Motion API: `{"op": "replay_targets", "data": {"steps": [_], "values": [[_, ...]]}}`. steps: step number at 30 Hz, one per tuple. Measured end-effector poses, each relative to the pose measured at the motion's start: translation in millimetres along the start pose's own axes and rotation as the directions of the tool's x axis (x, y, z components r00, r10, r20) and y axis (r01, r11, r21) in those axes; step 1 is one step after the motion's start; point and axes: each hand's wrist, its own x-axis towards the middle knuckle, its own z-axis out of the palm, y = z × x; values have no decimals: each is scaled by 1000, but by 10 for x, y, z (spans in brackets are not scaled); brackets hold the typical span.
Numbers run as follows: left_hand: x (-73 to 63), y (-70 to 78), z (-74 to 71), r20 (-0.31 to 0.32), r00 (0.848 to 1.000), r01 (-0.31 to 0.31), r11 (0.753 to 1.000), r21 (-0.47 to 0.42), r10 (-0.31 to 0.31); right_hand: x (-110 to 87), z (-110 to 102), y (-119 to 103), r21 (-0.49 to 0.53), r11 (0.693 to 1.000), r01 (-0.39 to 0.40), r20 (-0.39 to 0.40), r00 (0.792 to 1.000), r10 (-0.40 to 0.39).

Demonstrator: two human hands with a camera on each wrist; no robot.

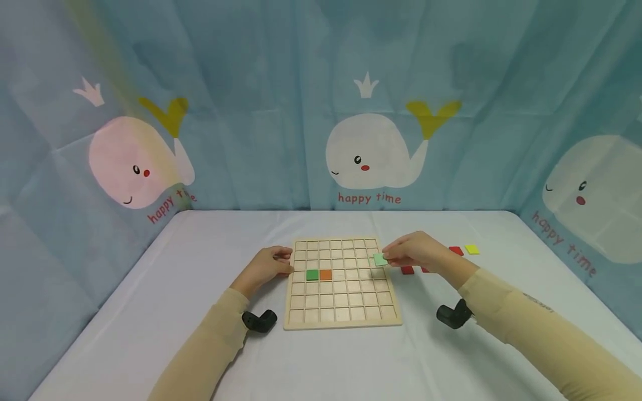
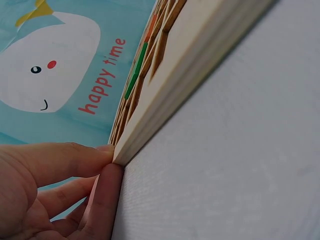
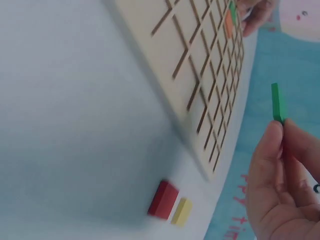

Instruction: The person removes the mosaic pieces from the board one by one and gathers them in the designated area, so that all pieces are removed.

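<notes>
A light wooden grid board lies on the table. My left hand holds its left edge; in the left wrist view the thumb and a finger meet at the board's rim. Within the grid, a dark green square tile and an orange square tile lie side by side. Over the board's right side, my right hand pinches a green square tile by one edge. From the right wrist view, this tile projects beyond thumb and forefinger, raised above the board.
Right of the board, several loose tiles lie on the white tablecloth, among them a red tile and a yellow tile. My right forearm passes over that side. Behind the table hangs a blue curtain printed with whales.
</notes>
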Motion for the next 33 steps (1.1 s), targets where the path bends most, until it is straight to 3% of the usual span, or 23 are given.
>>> {"op": "replay_targets", "data": {"steps": [12, 17, 33], "values": [[32, -3, 20, -10, 1000, -3, 1000, 2, 3, -59, -338, 260, 39, 999, 0, 0, 1000, 0], [18, -2, 13, 1, 1000, 2, 1000, -4, -2, -65, -457, 394, 97, 995, -30, -6, 1000, 31], [0, 25, 6, -10, 1000, 16, 1000, -7, -16, -53, -868, 756, 128, 986, -104, -39, 993, 110]]}}
